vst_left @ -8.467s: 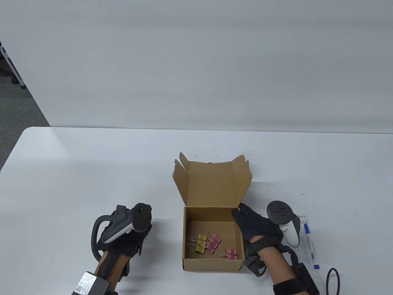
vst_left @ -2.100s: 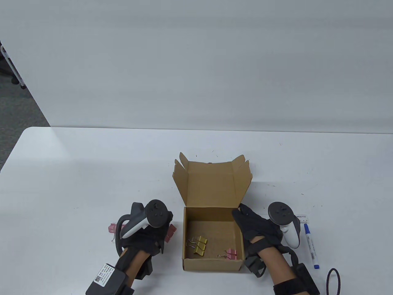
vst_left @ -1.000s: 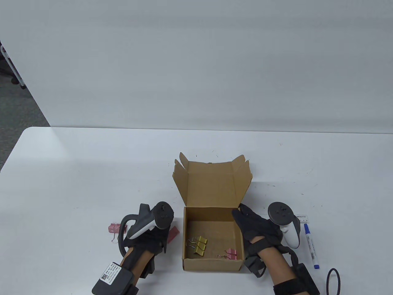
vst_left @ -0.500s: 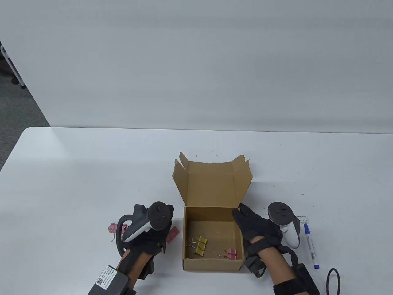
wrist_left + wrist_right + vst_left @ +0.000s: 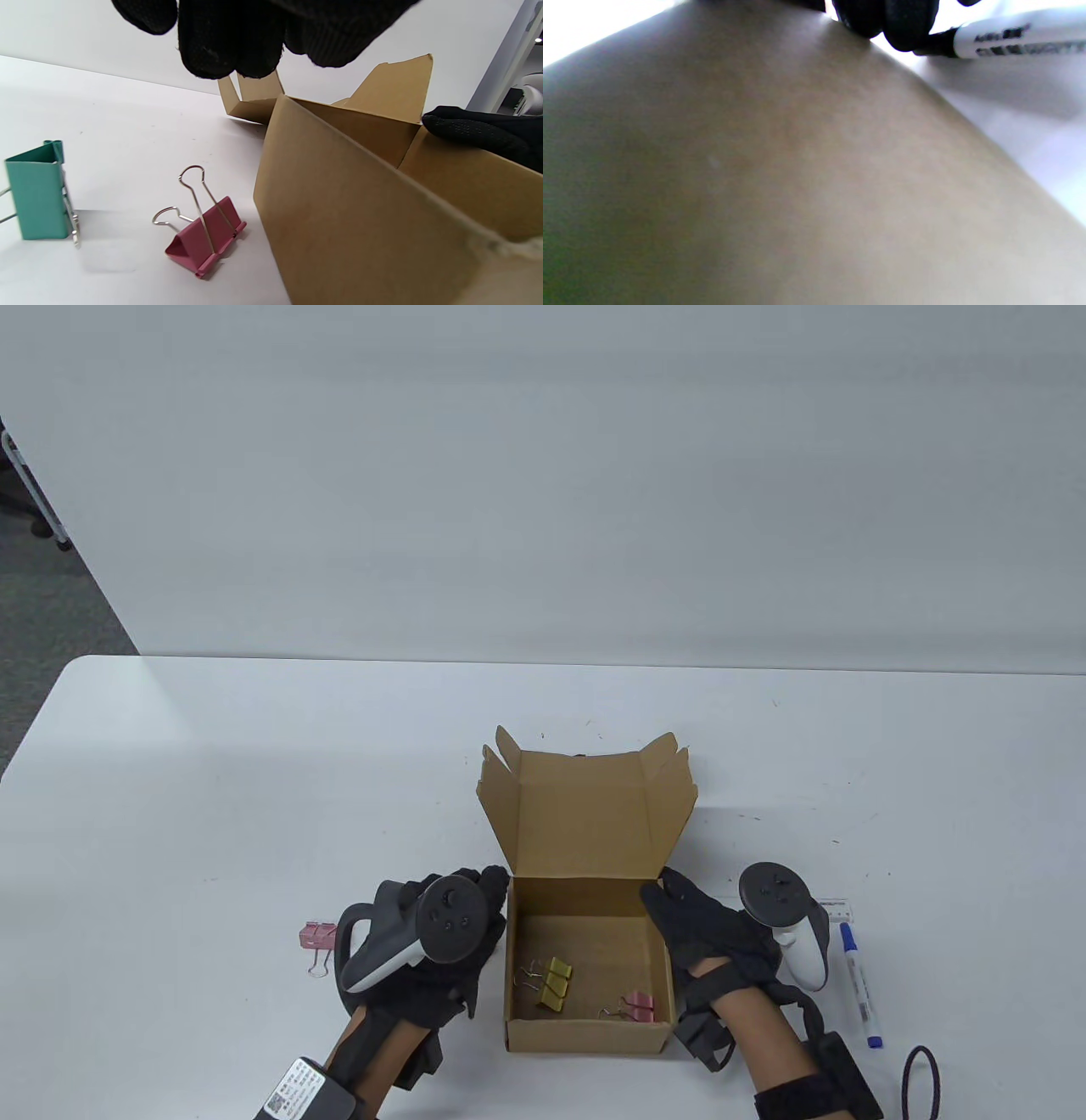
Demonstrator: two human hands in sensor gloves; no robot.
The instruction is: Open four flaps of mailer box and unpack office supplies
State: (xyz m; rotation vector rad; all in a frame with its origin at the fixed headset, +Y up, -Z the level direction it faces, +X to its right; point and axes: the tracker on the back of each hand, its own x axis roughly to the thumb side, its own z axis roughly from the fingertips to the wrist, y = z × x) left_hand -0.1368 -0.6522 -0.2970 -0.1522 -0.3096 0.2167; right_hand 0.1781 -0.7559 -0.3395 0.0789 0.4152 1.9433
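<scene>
The brown mailer box (image 5: pixel 585 1037) stands with its lid (image 5: pixel 585 814) raised at the back. Inside lie gold binder clips (image 5: pixel 551 980) and a pink binder clip (image 5: pixel 636 1005). My left hand (image 5: pixel 484 891) hovers at the box's left wall, fingers loosely curled and holding nothing (image 5: pixel 229 42). One pink clip (image 5: pixel 208 241) lies beside that wall, hidden under the hand in the table view. Another pink clip (image 5: pixel 318 935) lies further left. My right hand (image 5: pixel 696 925) holds the right wall, thumb on the rim (image 5: pixel 479 131), fingers (image 5: pixel 886 17) against the cardboard outside.
A teal binder clip (image 5: pixel 38 195) stands left of the pink one in the left wrist view. A blue-capped marker (image 5: pixel 859 984) and a small clear strip (image 5: pixel 836 906) lie right of my right hand, a dark cord loop (image 5: pixel 920 1077) at the front right.
Two pink clips have left the box for the table on its left. My left hand, empty now, has moved right and forward to the box's left wall. The right hand has stayed put.
</scene>
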